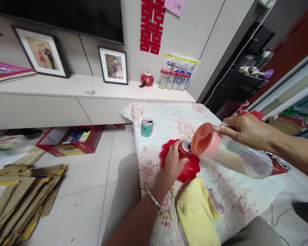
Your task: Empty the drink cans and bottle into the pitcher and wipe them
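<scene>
My left hand is closed around a red can with an opened top, which stands over a red scalloped plate. In my right hand is a clear pitcher by its handle. The pitcher is tipped nearly on its side, and its pink lid points at the top of the can. Pale liquid shows inside; I cannot tell whether any is flowing out. Partly behind the pitcher's base is a second red can. A folded yellow towel lies nearest me on the table.
A teal can stands at the left of the flowered tablecloth. Behind it, a white cabinet bears picture frames, a red pot and several red-lidded jars. Flattened cardboard and a red box are on the floor.
</scene>
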`<state>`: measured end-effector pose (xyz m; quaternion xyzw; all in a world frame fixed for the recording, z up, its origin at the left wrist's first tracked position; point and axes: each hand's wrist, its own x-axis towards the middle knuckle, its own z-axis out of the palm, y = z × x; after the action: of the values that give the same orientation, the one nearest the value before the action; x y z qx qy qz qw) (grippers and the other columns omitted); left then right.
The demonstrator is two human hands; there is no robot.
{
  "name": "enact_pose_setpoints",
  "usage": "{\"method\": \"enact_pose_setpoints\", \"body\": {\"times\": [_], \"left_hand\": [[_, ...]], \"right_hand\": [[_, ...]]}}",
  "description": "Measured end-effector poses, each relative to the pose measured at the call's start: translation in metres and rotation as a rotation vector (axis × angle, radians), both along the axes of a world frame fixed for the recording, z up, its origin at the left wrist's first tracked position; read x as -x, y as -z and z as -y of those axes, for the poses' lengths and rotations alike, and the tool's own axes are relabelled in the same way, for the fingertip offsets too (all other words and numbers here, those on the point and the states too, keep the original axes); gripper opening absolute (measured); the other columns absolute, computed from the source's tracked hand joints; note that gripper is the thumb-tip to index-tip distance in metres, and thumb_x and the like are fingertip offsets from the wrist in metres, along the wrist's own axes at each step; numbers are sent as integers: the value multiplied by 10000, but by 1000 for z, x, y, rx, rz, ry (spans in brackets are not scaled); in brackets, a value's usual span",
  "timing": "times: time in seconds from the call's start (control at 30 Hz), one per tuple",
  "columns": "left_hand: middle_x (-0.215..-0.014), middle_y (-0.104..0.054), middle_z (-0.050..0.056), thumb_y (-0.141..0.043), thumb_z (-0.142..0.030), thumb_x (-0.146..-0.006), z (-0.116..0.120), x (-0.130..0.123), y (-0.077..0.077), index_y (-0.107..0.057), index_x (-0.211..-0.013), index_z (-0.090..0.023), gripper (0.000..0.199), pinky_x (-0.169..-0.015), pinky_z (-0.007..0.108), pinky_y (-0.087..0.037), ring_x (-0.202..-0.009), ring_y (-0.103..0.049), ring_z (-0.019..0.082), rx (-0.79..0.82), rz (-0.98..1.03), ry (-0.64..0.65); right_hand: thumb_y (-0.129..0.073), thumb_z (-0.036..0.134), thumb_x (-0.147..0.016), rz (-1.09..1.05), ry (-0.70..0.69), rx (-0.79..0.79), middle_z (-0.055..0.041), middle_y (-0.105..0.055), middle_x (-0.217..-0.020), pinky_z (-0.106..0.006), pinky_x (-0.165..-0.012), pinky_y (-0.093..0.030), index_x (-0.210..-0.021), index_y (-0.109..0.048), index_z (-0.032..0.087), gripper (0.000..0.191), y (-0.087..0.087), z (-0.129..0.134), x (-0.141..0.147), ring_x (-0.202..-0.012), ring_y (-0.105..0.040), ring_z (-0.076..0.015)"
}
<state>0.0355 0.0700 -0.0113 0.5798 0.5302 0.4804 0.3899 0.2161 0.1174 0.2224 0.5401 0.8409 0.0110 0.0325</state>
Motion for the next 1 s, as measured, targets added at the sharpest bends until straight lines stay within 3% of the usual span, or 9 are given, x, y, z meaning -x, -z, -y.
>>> {"method": "enact_pose_setpoints", "body": {"times": [1.0], "left_hand": [[-1364,-568,119,-751,-86,-703,0,1,-2,-439,-1399,-217,773,-1105,432,-461,-1302,-540,285,-8,-38,2]], "right_hand": [[-154,925,-811,23,5,12,-19,-538,-540,-353,-593,-347,-604,-468,263,762,-1,-2,0,-533,-499,-186]]}}
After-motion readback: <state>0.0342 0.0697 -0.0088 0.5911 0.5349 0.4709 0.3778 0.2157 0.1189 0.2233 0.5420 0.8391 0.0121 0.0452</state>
